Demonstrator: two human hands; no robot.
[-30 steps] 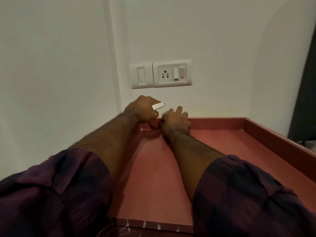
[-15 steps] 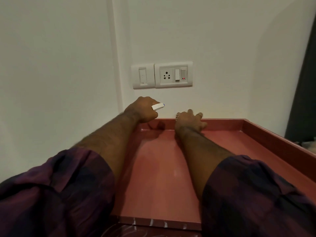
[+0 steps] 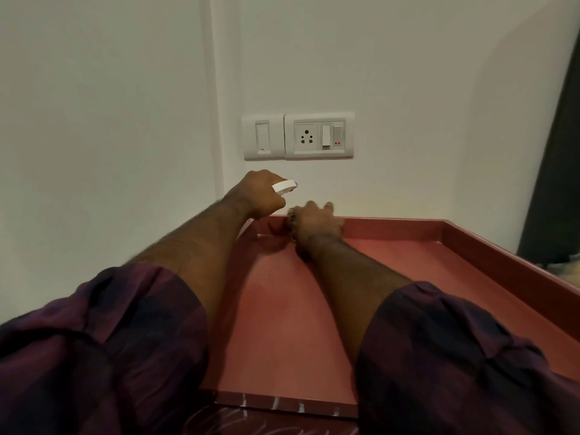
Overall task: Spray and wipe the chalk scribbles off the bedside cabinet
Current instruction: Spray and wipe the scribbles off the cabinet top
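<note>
Cabinet (image 3: 392, 271), right hand (image 3: 317, 219) flat; left hand (image 3: 259, 193) — sprayer (image 3: 284, 186), perhaps

The bedside cabinet (image 3: 408, 271) stands in a corner, with walls behind it and to its left. On the back wall, above the cabinet's far left corner, a switch plate (image 3: 263, 138) sits just left of a socket plate (image 3: 318, 136). The left hand (image 3: 257, 196) holds a spray bottle (image 3: 284, 186) over that corner. Just right of it and lower, the right hand (image 3: 317, 221) lies on a cloth (image 3: 291, 222) against the back rim. Chalk scribbles (image 3: 276, 403) lie along the near front edge. A curtain (image 3: 558, 167) hangs beyond the right rim.
</note>
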